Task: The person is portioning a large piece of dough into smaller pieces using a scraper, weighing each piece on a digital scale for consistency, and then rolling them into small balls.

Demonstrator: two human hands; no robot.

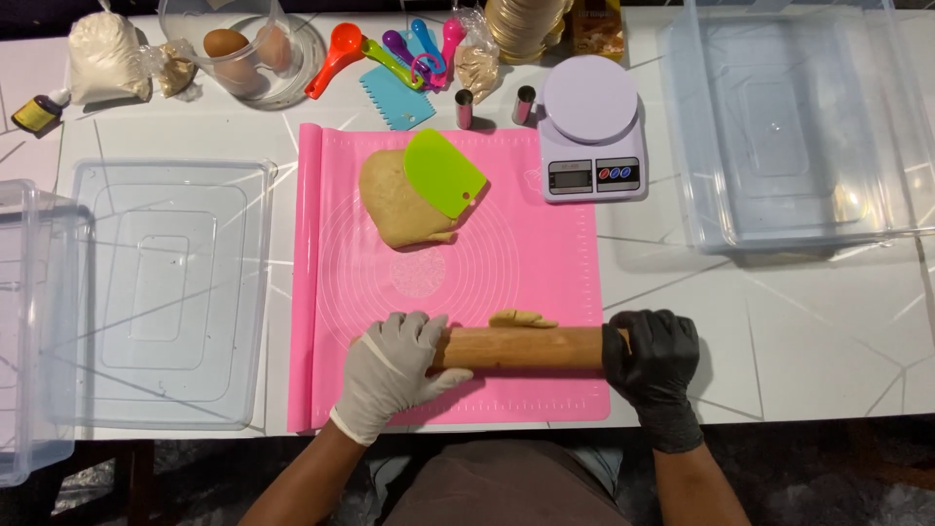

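- 3 clear plastic bins: one far left edge (29, 331), one shallow left of mat (170, 292), one at right (799, 127).
- 1 pink mat (545, 263) on the white table (808, 331), left edge curled up.
- 1 rolling pin (526, 348), lying crosswise on the near part of the mat, held at both ends.
- 2 hands: left hand (390, 375) in a white glove, fingers wrapped over the pin's left end; right hand (654, 358) in a black glove, fingers clamped round the right end.
- 2 dough pieces: big lump (394, 200) at the mat's top, small piece (523, 318) just behind the pin, touching it.
- 1 green scraper (443, 173) resting on the big lump; 1 blue scraper (394, 102) behind the mat.
- 1 kitchen scale (592, 127), right of the lump.
- 1 glass bowl (292, 88) with eggs (226, 44), probably 2, glare hides them.
- 2 small metal cups (465, 109).
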